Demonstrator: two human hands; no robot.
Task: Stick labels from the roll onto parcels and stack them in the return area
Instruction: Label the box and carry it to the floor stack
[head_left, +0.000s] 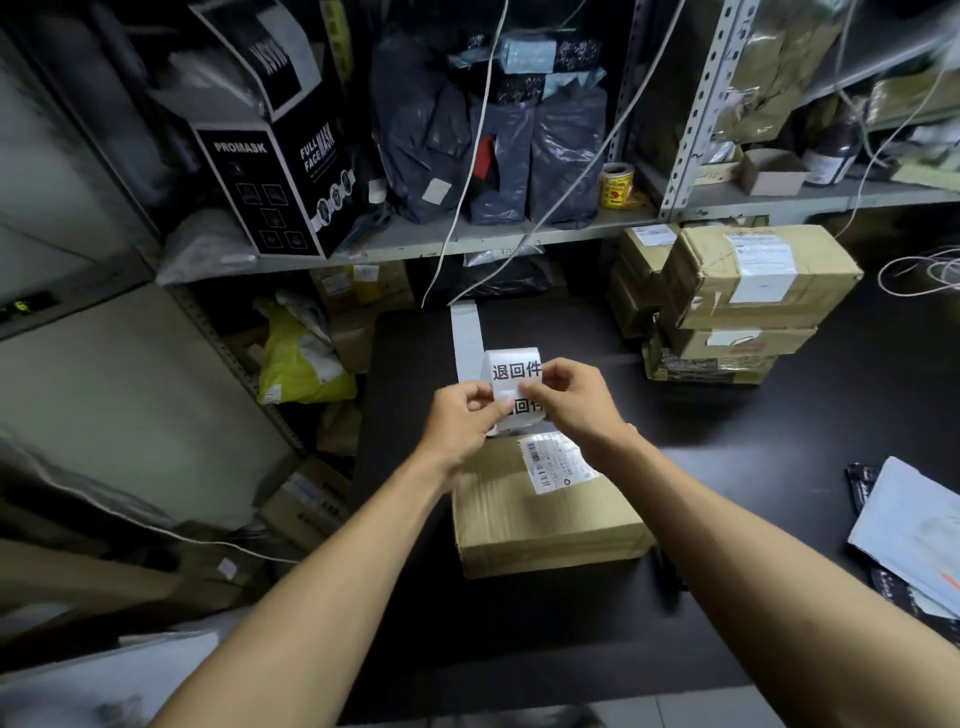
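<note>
Two hands work the label roll (514, 384) just above the parcel (545, 514): my left hand (462, 415) pinches the backing, my right hand (566, 400) pinches a label edge. I'd peel slowly and flat, then press it beside the parcel's shipping sticker (556, 462).

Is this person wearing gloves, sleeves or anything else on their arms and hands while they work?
No. The left hand and right hand are bare, with no gloves. Both forearms are uncovered as far as the picture shows, with no sleeve edge in view. I can see no watch, bracelet or ring on either wrist or on the fingers that show.
</note>
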